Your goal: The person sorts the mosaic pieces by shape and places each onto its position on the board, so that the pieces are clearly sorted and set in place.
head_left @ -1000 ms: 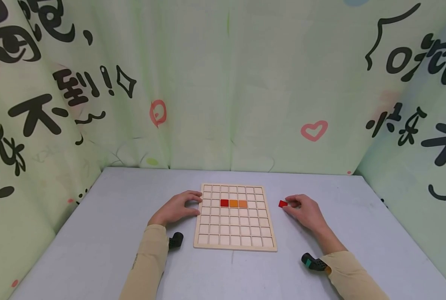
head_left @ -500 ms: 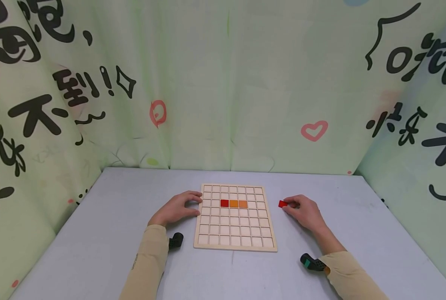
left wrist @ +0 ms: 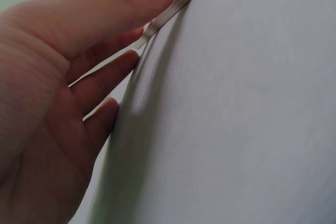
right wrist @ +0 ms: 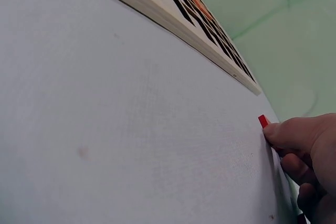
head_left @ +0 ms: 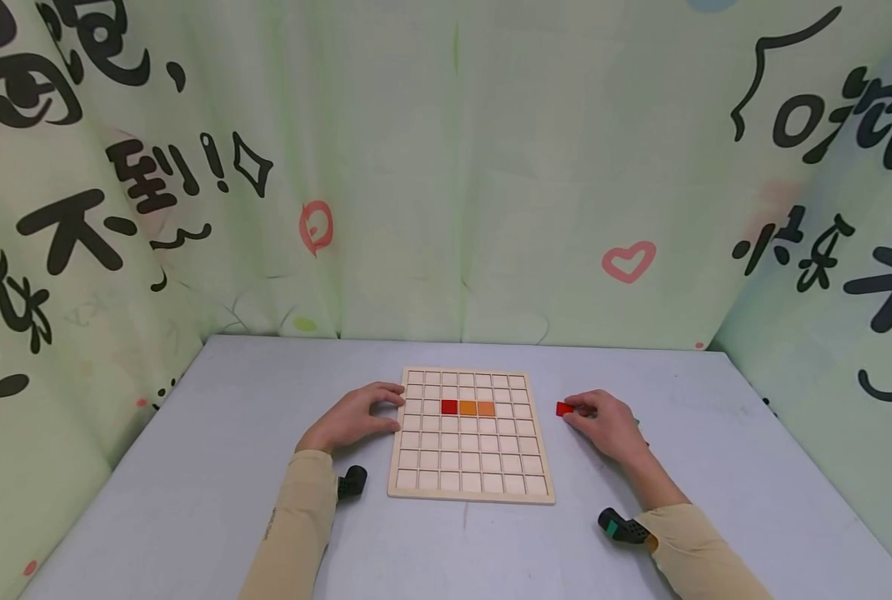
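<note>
A square wooden grid board [head_left: 427, 459] lies flat on the table, with a red tile [head_left: 449, 407] and two orange tiles [head_left: 477, 407] side by side in its third row from the far edge. My left hand [head_left: 352, 417] rests at the board's left edge, thumb and fingers spread along it. In the left wrist view, the thumb of the left hand [left wrist: 79, 72] touches the frame and the other fingertips sit right at the rim. Right of the board, my right hand [head_left: 605, 423] pinches a small red tile [head_left: 563, 409] between thumb and fingers, close over the table.
A white-covered table [head_left: 191, 500] carries the board. Pale green curtains [head_left: 536, 183] with lettering enclose its back and sides. Black wrist cameras stick out by the left sleeve [head_left: 292, 517] and the right sleeve [head_left: 694, 546]. A small dark red thing [right wrist: 301, 219] shows behind the right hand.
My right hand, with the red tile pinched in it, has shifted very slightly left and turned a little. The left hand and the board have stayed put.
</note>
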Available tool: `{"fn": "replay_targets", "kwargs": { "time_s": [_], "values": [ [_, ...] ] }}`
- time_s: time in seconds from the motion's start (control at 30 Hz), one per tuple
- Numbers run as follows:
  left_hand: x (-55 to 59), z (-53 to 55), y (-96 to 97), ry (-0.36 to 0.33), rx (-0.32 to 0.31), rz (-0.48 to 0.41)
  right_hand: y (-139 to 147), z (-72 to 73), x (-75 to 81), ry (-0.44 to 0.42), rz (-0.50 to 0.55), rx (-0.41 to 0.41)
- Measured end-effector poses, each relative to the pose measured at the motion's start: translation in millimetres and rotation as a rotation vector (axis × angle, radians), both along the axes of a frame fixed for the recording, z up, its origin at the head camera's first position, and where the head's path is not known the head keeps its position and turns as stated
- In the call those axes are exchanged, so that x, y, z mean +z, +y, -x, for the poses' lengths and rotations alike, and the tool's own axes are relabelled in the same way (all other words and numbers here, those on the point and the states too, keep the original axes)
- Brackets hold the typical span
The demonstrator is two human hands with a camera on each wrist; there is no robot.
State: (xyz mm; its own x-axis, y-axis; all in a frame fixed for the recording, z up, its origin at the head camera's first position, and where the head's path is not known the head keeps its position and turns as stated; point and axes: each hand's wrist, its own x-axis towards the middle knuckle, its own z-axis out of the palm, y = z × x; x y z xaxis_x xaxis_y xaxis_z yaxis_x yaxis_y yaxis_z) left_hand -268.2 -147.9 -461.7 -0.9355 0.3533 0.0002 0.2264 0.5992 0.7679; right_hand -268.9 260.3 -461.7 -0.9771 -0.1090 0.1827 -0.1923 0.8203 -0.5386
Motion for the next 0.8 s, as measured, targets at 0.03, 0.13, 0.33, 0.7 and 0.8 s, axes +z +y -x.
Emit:
{"fn": "replay_targets", "kwargs": {
  "time_s": [0.03, 0.13, 0.33, 0.7, 0.8],
  "values": [
    [-0.2, 0.3, -0.3, -0.003, -0.002, -0.003, 0.2, 0.1, 0.1, 0.001, 0.000, 0.002],
    [-0.9, 0.4, -0.8, 0.001, -0.003, -0.005, 0.6, 0.1, 0.5, 0.000, 0.001, 0.009],
    [-1.4, 0.7, -0.2, -0.007, 0.010, 0.000, -0.4, 0.8, 0.3, 0.002, -0.007, 0.026],
    [-2.2, 1.9, 0.2, -0.007, 0.015, 0.011, -2.9, 1.8, -2.2, -0.038, -0.010, -0.002],
    [-2.5, 2.2, 0.0, -0.006, 0.012, 0.010, -4.5, 1.8, -1.8, -0.033, -0.002, -0.004]
  ]
}}
